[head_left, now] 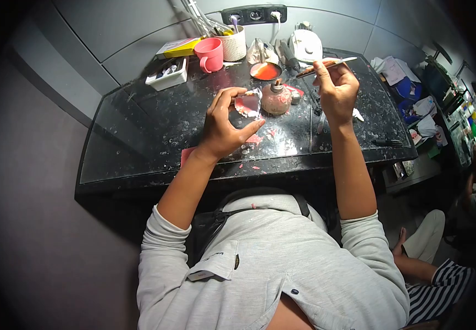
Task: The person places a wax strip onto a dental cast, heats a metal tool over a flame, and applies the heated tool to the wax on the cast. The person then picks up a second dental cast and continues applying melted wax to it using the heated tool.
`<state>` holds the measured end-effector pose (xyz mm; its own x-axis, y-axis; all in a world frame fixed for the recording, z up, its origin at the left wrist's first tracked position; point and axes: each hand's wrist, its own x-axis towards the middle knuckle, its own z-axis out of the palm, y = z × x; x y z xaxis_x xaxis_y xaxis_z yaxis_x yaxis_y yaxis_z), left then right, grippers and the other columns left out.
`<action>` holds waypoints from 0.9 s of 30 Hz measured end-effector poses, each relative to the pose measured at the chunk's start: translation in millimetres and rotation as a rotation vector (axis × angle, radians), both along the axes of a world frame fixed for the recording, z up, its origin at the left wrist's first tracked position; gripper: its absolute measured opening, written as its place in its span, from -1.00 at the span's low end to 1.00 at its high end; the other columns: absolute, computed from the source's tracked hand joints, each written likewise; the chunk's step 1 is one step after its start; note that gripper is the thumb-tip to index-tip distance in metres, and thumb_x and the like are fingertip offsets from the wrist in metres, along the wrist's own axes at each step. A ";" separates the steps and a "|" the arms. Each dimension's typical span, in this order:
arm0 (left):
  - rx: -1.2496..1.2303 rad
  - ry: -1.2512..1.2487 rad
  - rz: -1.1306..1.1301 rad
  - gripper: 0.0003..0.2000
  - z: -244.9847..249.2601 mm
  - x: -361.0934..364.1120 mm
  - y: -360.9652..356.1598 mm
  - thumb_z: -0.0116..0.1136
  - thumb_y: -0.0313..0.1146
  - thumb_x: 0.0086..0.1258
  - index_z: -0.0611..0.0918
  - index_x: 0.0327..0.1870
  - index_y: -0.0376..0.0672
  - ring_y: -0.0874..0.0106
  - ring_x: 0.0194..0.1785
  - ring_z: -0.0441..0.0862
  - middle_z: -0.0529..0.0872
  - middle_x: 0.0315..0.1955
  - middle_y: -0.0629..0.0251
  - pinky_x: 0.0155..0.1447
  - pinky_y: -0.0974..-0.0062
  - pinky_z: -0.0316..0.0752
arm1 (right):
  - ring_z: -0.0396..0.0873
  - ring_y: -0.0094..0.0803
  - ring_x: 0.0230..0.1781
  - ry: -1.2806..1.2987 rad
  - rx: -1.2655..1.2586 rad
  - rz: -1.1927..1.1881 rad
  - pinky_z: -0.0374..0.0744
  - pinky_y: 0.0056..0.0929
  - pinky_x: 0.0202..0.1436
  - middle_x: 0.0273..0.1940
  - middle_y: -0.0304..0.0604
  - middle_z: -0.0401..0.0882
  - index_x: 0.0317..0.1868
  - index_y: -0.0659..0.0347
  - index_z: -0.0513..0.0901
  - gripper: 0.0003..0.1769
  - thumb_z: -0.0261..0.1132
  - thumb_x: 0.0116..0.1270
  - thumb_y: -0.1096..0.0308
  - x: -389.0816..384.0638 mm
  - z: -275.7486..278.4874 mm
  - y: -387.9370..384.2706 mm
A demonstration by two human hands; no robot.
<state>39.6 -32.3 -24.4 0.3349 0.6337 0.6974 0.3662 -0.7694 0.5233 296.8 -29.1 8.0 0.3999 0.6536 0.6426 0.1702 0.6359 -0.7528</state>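
My left hand [224,124] holds a pink and white dental model [248,105] by its edges, between the thumb and fingers, above the black worktop. In my right hand [338,94] a wax knife [328,66] is pinched near the top of the fingers; it has a brown handle and a pale blade. Between the hands stands a round spirit lamp [276,100] smeared with pink wax. Just behind it lies a dark round dish [265,71] with orange-red material. Pink wax scraps [254,139] are scattered below the left hand.
A pink mug [209,55], a white tray [167,76] and a woven tool pot [233,44] stand at the back left. Behind the right hand is a white device [306,45]. A black-handled brush [387,142] lies near the right edge. Another person [425,242] sits at the right.
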 end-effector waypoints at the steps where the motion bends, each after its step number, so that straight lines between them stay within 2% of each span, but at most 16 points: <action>1: 0.008 0.001 0.001 -0.40 0.0 -0.1 0.1 0.64 -0.38 0.07 0.60 0.17 -0.25 0.47 0.01 0.64 0.64 0.01 0.24 0.11 0.51 0.58 | 0.59 -0.64 -0.46 -0.006 -0.008 0.033 0.51 -0.64 -0.38 -0.39 -0.25 0.73 -0.17 0.34 0.70 -0.88 0.43 0.43 0.45 -0.8 0.0 -1.0; 4: 0.006 0.001 -0.008 -0.40 1.5 -0.2 -0.8 0.64 -0.37 0.06 0.61 0.16 -0.25 0.46 0.02 0.64 0.64 0.00 0.24 0.11 0.50 0.57 | 0.60 -0.64 -0.45 0.007 -0.010 0.159 0.50 -0.66 -0.39 -0.36 -0.23 0.74 -0.16 0.34 0.70 -0.88 0.43 0.43 0.44 -2.8 0.9 -6.2; 7: 0.015 0.030 0.006 -0.40 3.9 0.1 -3.0 0.65 -0.36 0.06 0.61 0.15 -0.25 0.41 0.03 0.65 0.65 0.01 0.20 0.12 0.46 0.57 | 0.63 -0.61 -0.39 -0.070 0.047 0.445 0.56 -0.64 -0.34 -0.31 -0.19 0.76 -0.09 0.37 0.68 -0.88 0.38 0.46 0.49 -15.9 2.5 -13.8; 10: 0.042 0.022 0.004 -0.41 2.6 0.8 -1.9 0.65 -0.33 0.06 0.62 0.14 -0.25 0.35 0.03 0.67 0.65 0.02 0.16 0.14 0.41 0.58 | 0.69 -0.60 -0.30 -0.138 0.005 0.520 0.61 -0.64 -0.26 -0.26 -0.16 0.79 -0.05 0.36 0.68 -0.86 0.39 0.47 0.47 -26.3 -1.8 -17.5; 16: 0.046 0.022 0.001 -0.39 1.9 1.1 -1.4 0.66 -0.30 0.06 0.63 0.14 -0.27 0.27 0.06 0.68 0.66 0.03 0.12 0.15 0.35 0.60 | 0.70 -0.63 -0.31 -0.168 -0.025 0.525 0.61 -0.65 -0.26 -0.26 -0.19 0.79 -0.04 0.35 0.68 -0.83 0.41 0.46 0.44 -30.7 -4.4 -18.6; 27: 0.064 0.027 0.008 -0.40 0.4 0.9 -0.1 0.66 -0.30 0.06 0.64 0.14 -0.27 0.32 0.05 0.68 0.66 0.03 0.13 0.12 0.39 0.60 | 0.69 -0.65 -0.29 -0.205 -0.014 0.492 0.62 -0.66 -0.25 -0.26 -0.19 0.79 -0.04 0.36 0.68 -0.84 0.41 0.46 0.46 -31.5 -6.9 -15.8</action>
<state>40.5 -32.4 -24.0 0.3489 0.5910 0.7273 0.3859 -0.7979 0.4631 265.3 -44.9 1.1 -0.0892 0.7414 0.6651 -0.0012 0.6677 -0.7445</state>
